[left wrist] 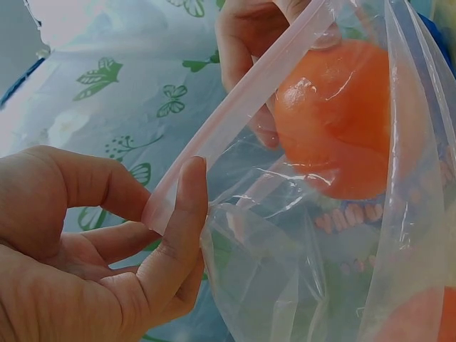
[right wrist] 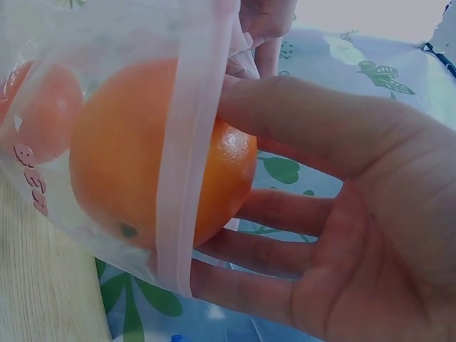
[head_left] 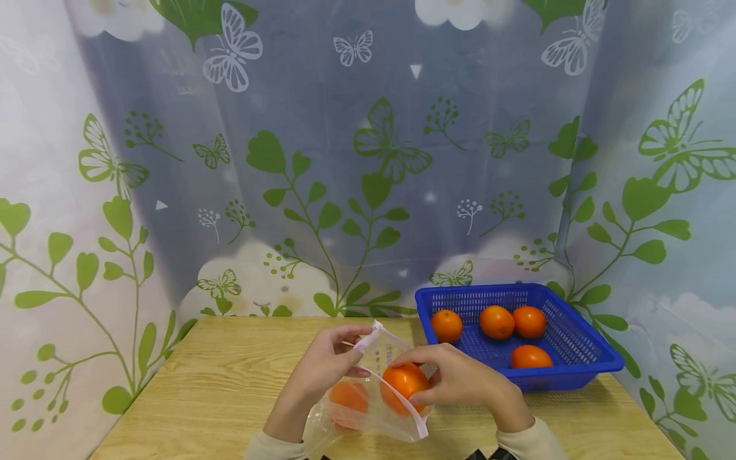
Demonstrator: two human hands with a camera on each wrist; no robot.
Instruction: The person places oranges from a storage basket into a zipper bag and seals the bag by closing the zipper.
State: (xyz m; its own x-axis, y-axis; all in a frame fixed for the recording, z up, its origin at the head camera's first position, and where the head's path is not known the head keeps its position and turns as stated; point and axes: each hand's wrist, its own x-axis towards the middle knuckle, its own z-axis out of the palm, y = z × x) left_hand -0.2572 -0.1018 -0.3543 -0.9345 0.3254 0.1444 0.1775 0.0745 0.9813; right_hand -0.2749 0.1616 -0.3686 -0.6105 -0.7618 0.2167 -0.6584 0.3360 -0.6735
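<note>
A clear zip-top plastic bag point(head_left: 391, 430) with a pale pink zip strip is held up over the table. My left hand point(head_left: 324, 364) pinches one end of its mouth between thumb and fingers, as the zip strip point(left wrist: 214, 125) in the left wrist view shows. With its fingers curled round an orange point(head_left: 404, 382), my right hand point(head_left: 462, 377) holds it partly inside the bag's mouth. In the right wrist view, the strip crosses that orange point(right wrist: 128, 149). Deeper in the bag lies another orange point(head_left: 348, 404), blurred by the plastic.
Behind my right hand, a blue plastic basket point(head_left: 592, 367) stands on the right of the wooden table point(head_left: 230, 383). Several oranges lie in it, one orange point(head_left: 446, 326) by its left wall. A curtain point(head_left: 322, 211) printed with leaves and butterflies hangs behind and at both sides.
</note>
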